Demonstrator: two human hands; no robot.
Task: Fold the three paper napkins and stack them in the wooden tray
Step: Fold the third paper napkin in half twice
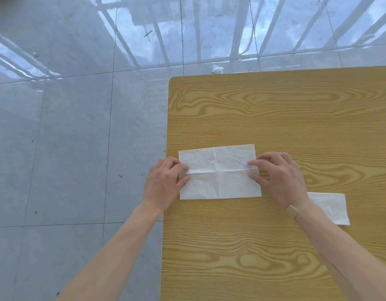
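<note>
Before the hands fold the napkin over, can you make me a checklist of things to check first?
1. Left hand pinches the napkin's left edge: ok.
2. Right hand pinches its right edge: ok.
3. Napkin lies wholly on the table, though its left edge is close to the table's edge: ok.
4. Crease runs straight between the hands: ok.
5. Another napkin lies apart, out of the way: ok.
6. Wooden tray ready for stacking: cannot tell, none in view.
</note>
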